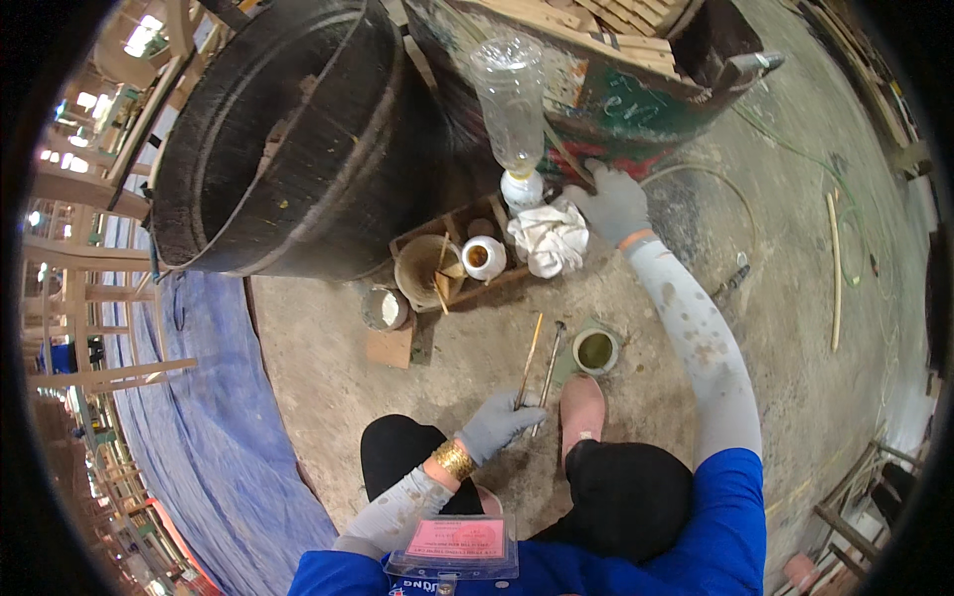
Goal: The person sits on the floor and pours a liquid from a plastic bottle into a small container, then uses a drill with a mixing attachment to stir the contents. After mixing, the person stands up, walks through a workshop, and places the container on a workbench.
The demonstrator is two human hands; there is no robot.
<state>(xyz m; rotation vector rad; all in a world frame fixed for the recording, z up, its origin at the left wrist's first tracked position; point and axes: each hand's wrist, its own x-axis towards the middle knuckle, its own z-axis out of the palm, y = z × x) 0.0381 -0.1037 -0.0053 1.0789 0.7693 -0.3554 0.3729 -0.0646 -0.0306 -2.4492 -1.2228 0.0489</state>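
My gloved left hand [502,425] is closed around two thin tools low in the middle. One is a slim stick with a pale wooden end [533,348]; the other is a dark thin rod with a small knobbed head [554,350]. My gloved right hand [613,206] reaches far forward beside a crumpled white rag [550,238]. A thin tan hose [566,154] runs down to its fingers, whose grip I cannot make out. Left of the rag stands an upturned clear plastic bottle [512,109] on a white container [522,189]. By my pink shoe sits a pot of greenish liquid [596,350].
A wooden tray [487,291] holds a worn bucket [422,270] and a white jar [483,258] with brown contents. Beside it is a small can [385,309]. A black drum [298,149] and a green metal bin [636,109] with wood strips stand behind. Blue tarp [219,397] hangs left.
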